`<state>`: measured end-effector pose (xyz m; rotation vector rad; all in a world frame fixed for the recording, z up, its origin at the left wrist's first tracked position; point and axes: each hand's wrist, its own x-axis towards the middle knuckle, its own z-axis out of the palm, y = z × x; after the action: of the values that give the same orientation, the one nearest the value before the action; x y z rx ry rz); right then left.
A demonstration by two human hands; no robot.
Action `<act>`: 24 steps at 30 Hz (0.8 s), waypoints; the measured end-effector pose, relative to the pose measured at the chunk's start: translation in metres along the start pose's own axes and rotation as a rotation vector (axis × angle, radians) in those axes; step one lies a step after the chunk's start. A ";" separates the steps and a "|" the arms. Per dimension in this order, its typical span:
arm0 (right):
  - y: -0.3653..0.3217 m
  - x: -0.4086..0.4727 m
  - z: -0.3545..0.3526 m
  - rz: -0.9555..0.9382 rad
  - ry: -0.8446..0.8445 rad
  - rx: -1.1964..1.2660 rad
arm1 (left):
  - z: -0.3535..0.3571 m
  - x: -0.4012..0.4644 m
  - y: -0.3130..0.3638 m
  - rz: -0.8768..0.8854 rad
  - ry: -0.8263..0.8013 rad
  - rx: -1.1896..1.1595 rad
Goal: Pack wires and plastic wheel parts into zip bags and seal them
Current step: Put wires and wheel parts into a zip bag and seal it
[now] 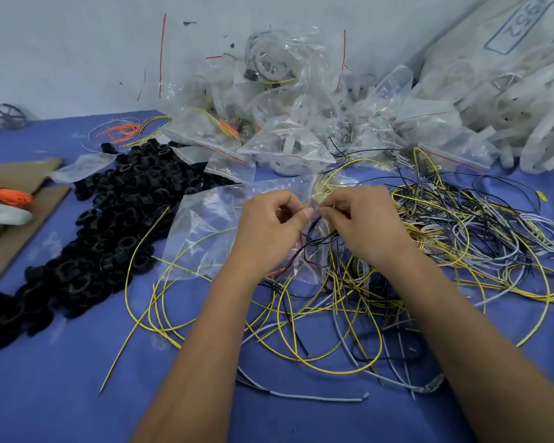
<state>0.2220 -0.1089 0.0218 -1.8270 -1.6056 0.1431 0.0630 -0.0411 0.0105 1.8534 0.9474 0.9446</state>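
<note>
My left hand (pixel 271 227) and my right hand (pixel 363 220) meet over the middle of the blue table, fingertips almost touching. Between them they pinch the mouth of a clear zip bag (pixel 307 251) with a red strip that hangs below the fingers. Thin dark wires (pixel 317 238) run into that bag. Another clear zip bag (pixel 205 231) lies flat to the left under my left hand. Loose yellow, black and white wires (pixel 445 238) sprawl to the right and in front. A heap of black plastic wheel parts (pixel 109 228) lies at the left.
A pile of filled zip bags (pixel 285 123) with white rings stands against the wall behind. White plastic strips in a big bag (pixel 509 91) fill the back right. Cardboard (pixel 16 219) and orange wires (pixel 7 193) lie at the left edge. More orange and yellow wires (pixel 125 129) lie at back left.
</note>
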 end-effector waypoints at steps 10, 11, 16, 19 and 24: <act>-0.005 -0.002 -0.008 0.132 -0.319 0.750 | -0.007 0.004 -0.006 -0.005 -0.041 0.015; -0.005 -0.002 -0.009 0.114 -0.323 0.719 | -0.009 0.004 -0.005 -0.017 -0.068 -0.023; -0.013 -0.004 0.009 -0.126 -0.075 0.047 | -0.016 0.000 0.007 -0.073 -0.233 -0.258; -0.017 -0.002 0.015 -0.092 -0.021 -0.157 | -0.023 -0.003 0.015 -0.101 -0.313 -0.448; -0.023 -0.003 0.015 0.122 -0.059 0.292 | -0.023 -0.001 0.014 -0.101 -0.138 -0.505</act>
<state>0.1944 -0.1054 0.0224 -1.7042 -1.4266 0.4657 0.0462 -0.0393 0.0318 1.4086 0.6379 0.8842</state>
